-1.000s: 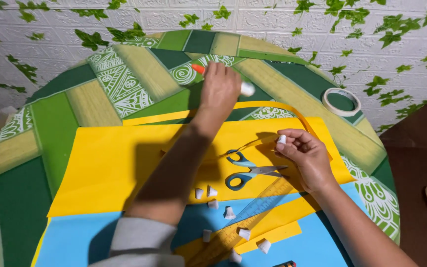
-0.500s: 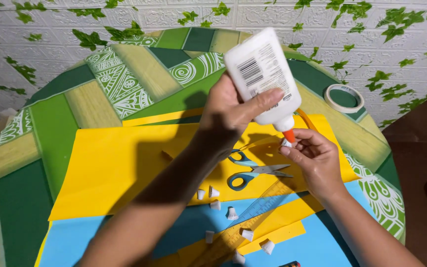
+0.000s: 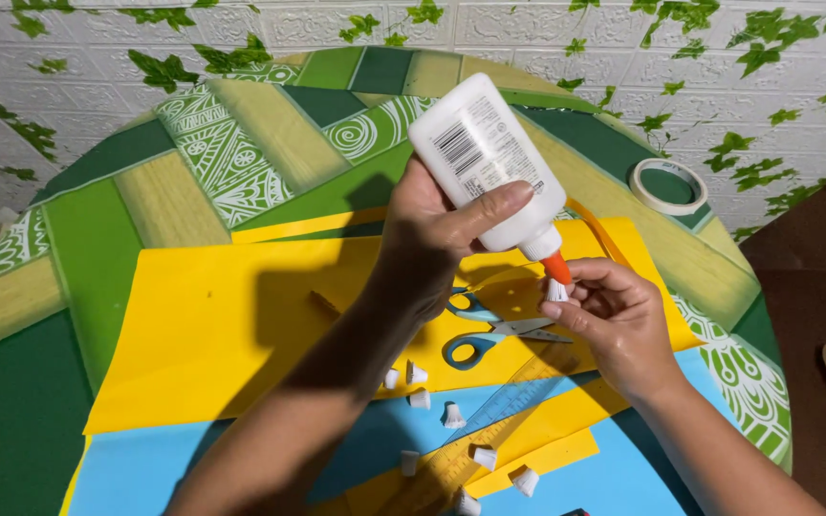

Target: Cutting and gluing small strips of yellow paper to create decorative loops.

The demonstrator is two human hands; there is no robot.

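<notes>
Here, the left hand (image 3: 432, 229) is clenching a tilted white plastic glue bottle (image 3: 489, 162), orange nozzle touching the small white paper piece (image 3: 556, 290) that the right hand (image 3: 614, 320) is pinching.

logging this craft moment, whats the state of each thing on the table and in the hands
glue bottle: tipped nozzle down, held in left hand
small white paper piece: pinched in right hand fingers, at the orange nozzle
scissors: partly open, flat on yellow paper
tape roll: flat on the table
clear ruler: flat on the papers
loose white pieces: scattered, untouched
</notes>
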